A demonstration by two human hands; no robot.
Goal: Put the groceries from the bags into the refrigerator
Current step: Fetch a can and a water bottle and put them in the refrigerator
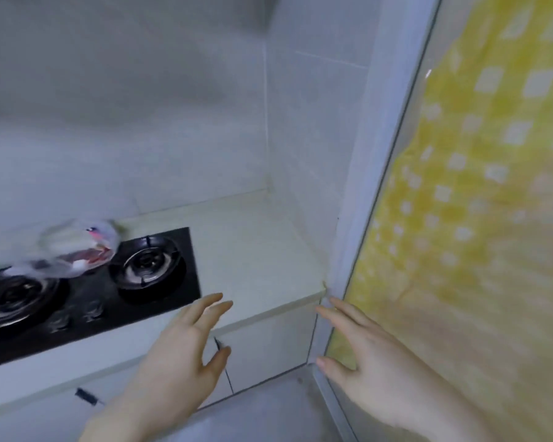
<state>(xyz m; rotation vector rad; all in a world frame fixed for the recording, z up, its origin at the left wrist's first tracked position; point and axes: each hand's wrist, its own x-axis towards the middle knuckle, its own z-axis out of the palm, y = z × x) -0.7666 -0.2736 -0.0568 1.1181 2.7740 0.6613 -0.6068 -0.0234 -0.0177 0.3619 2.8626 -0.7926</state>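
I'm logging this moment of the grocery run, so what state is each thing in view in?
Clear plastic grocery bag: filled, lying on the black gas hob.
Hob's two burners: no flame visible.
Left hand: open, holding nothing.
Right hand: open, holding nothing, by the yellow checked cloth.

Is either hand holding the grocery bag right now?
No: the left hand and right hand are open and empty; the bag sits on the stove.

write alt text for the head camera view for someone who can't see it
Two empty, open hands, the left hand and the right hand, reach forward over a pale kitchen counter. A clear plastic grocery bag sits on a black two-burner gas hob at left; a glass panel backed by a yellow checked curtain fills the right.
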